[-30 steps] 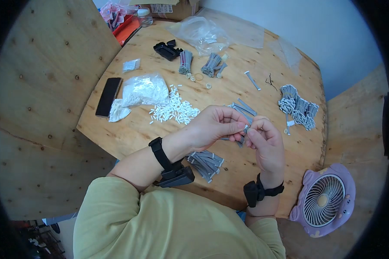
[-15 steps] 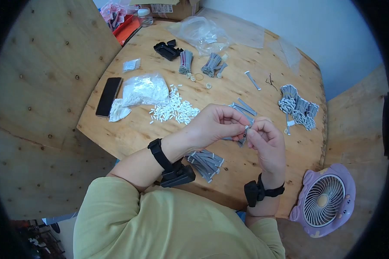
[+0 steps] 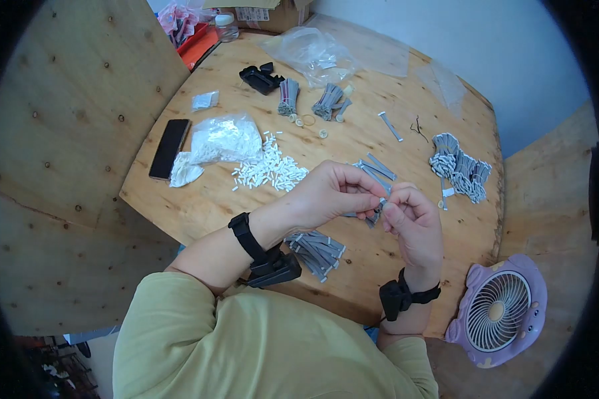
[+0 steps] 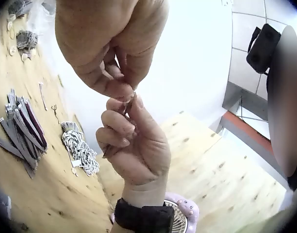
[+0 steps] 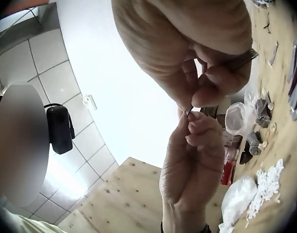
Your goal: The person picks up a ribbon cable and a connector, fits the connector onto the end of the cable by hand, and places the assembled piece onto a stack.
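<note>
In the head view the left hand (image 3: 336, 195) and right hand (image 3: 412, 216) meet fingertip to fingertip above the table. Thumb and fingers of the left hand pinch a small piece with a white end (image 3: 382, 201). The right hand, fingers curled, pinches the same piece from the other side. From the right wrist view, a grey strip (image 5: 245, 59) sticks out of the right hand (image 5: 187, 48); the left hand (image 5: 192, 165) touches it at the fingertips. Grey strips (image 3: 377, 166) lie behind the hands, and another pile (image 3: 316, 253) lies by the left forearm.
White tubes (image 3: 273, 167) lie beside a clear bag (image 3: 226, 138) and a phone (image 3: 169, 149). Tied grey bundles (image 3: 288, 97) stand farther back near a black object (image 3: 260, 78). White-ended bundles (image 3: 459, 166) lie right; a purple fan (image 3: 498, 310) is at the right edge.
The right hand has shifted slightly right and down, its fingers still at the piece. The left hand has barely moved and keeps its pinch.
</note>
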A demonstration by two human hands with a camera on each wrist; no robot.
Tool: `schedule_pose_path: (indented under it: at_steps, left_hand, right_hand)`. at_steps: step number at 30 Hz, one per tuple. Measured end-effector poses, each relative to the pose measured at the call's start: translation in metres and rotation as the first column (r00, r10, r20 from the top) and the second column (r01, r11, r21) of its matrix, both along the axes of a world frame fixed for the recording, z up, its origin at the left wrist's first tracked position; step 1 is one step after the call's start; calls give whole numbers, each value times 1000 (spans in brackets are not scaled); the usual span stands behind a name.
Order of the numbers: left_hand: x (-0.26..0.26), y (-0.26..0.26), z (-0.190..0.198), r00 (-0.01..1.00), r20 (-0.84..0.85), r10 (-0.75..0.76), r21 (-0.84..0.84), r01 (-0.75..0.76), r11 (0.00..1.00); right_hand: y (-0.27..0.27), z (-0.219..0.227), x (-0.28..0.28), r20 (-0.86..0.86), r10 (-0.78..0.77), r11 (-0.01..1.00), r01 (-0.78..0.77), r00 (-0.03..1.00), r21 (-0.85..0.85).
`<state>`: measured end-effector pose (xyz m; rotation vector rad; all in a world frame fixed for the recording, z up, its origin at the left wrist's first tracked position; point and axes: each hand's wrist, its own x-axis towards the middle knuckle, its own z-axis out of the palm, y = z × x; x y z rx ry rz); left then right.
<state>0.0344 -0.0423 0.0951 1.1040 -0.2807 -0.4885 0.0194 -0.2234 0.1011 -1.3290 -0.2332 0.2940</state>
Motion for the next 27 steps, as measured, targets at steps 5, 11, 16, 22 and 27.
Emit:
schedule_pose_path:
  at_steps: [5,11,16,22,27]
  left_hand:
    - [0,-3,-5,998,-59,-13,-56,10,998]
    - [0,-1,2,999,-53,-3,8,4,1000]
    - [-1,-1,0,1000,-27,8,14,-7,1000]
    - [-4,-1,2,999,16,32,44,-33,999]
    - [-6,-3,0,994,95,56,58,-62,996]
  right_hand:
    - [-2,-3,1,24,-1,1000,1,1000,-5]
    - [0,-4,1,44,-22,1000,22,999,-4]
    - [3,-5,1,66,-31,1000,31,997,-4]
    - [4,-6,0,76,-54,998,55,996,-6]
    - [4,-5,0,118,-60,993,71,991,-90]
